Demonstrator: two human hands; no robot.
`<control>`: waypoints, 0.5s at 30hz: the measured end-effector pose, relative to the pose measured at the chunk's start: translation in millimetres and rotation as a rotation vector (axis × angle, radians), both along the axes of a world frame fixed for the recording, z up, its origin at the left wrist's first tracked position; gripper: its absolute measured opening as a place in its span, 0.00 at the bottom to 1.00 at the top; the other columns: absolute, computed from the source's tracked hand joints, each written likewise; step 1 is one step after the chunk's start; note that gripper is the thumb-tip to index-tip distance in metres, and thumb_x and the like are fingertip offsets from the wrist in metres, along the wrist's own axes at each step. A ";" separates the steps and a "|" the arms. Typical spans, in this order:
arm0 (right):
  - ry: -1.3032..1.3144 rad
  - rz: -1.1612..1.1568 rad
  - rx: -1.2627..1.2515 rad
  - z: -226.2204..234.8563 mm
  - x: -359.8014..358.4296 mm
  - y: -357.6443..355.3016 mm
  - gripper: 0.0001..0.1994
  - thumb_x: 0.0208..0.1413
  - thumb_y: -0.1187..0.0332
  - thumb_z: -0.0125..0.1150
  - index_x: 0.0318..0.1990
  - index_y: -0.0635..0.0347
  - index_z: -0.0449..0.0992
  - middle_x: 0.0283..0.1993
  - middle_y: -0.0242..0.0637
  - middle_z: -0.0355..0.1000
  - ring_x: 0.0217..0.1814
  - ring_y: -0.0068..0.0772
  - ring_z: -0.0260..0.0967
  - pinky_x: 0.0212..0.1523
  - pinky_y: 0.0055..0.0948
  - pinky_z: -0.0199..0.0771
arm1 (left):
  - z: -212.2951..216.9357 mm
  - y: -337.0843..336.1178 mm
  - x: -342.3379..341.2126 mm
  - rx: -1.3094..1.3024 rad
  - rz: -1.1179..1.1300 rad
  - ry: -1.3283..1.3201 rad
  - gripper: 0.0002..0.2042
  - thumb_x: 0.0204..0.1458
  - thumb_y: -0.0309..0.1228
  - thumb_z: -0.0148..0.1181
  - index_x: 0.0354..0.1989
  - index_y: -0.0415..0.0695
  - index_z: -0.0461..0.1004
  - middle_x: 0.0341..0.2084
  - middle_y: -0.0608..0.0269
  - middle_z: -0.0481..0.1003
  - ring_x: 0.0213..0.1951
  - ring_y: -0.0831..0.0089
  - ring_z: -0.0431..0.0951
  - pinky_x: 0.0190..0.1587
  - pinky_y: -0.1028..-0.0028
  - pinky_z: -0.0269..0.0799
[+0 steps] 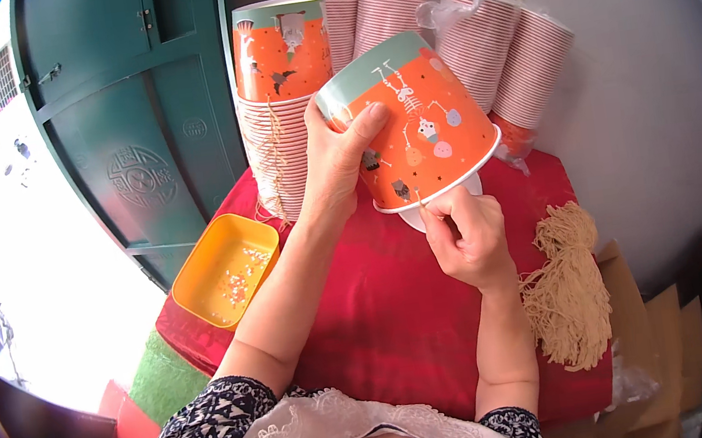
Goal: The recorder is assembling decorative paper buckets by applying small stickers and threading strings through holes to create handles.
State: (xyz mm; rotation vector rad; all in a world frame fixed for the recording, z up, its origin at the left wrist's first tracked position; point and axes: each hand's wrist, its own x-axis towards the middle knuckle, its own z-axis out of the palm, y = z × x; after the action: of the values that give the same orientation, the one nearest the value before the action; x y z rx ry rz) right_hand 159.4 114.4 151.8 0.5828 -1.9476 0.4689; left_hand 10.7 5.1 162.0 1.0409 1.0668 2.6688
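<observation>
An orange paper bucket [422, 121] with a green band and printed skeletons is tilted upside down in the air, its white rim toward me. My left hand [342, 149] grips its side, the thumb lying across the print. At the rim, my right hand [468, 234] is closed in a pinch against the edge. A small pale tip shows by those fingers, too small to name. Behind the right hand a white rounded thing [475, 184] is partly hidden. To the right, a bundle of tan cords [570, 296] lies on the table.
A tall stack of nested paper buckets [278, 153] with cords hanging down stands left of the held one. More stacks [469, 39], some in clear plastic, lean at the wall. A yellow bin [220, 271] with small pale bits sits on the red-covered table [357, 333]. Cardboard [652, 348] stands right.
</observation>
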 end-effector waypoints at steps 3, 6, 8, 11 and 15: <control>0.104 0.079 -0.003 5.6 0.6 -3.5 0.04 0.50 0.81 0.61 0.30 0.63 0.72 0.21 0.34 0.68 0.16 0.27 0.65 0.18 0.26 0.60 | 22.5 -20.6 14.6 -0.065 0.046 0.071 0.49 0.41 0.43 0.77 0.63 0.33 0.49 0.50 0.50 0.68 0.51 0.66 0.74 0.54 0.67 0.73; 0.126 0.084 0.004 12.6 15.3 0.4 0.03 0.54 0.75 0.60 0.33 0.65 0.74 0.24 0.38 0.70 0.18 0.27 0.64 0.19 0.24 0.59 | 30.5 -34.0 20.5 -0.083 0.105 0.169 0.55 0.41 0.44 0.76 0.68 0.31 0.43 0.53 0.47 0.67 0.56 0.62 0.71 0.58 0.66 0.69; 0.162 0.076 0.005 12.6 19.7 0.9 0.06 0.56 0.71 0.59 0.34 0.66 0.74 0.26 0.40 0.72 0.18 0.25 0.62 0.20 0.22 0.60 | 38.2 -55.1 18.0 -0.173 0.205 0.274 0.56 0.38 0.48 0.76 0.68 0.33 0.45 0.54 0.47 0.67 0.56 0.62 0.71 0.59 0.65 0.68; 0.160 0.041 -0.120 11.9 28.7 -1.0 0.07 0.58 0.71 0.58 0.36 0.67 0.75 0.28 0.41 0.73 0.21 0.26 0.65 0.23 0.22 0.64 | 58.4 -79.3 5.7 -0.155 0.264 0.430 0.62 0.31 0.56 0.78 0.69 0.36 0.45 0.58 0.47 0.64 0.60 0.58 0.68 0.62 0.62 0.65; 0.229 0.004 -0.045 15.9 28.8 4.7 0.04 0.51 0.78 0.60 0.35 0.66 0.75 0.28 0.43 0.74 0.22 0.36 0.71 0.21 0.27 0.68 | 85.1 -113.7 -18.2 -0.168 0.400 0.557 0.66 0.28 0.56 0.80 0.71 0.37 0.42 0.59 0.46 0.64 0.62 0.55 0.67 0.63 0.61 0.65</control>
State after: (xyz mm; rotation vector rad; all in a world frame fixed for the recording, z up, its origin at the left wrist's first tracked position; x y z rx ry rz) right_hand 188.1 119.1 167.7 0.5851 -1.7146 0.4285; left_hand -7.5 -108.7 247.0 1.7529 1.7232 2.5487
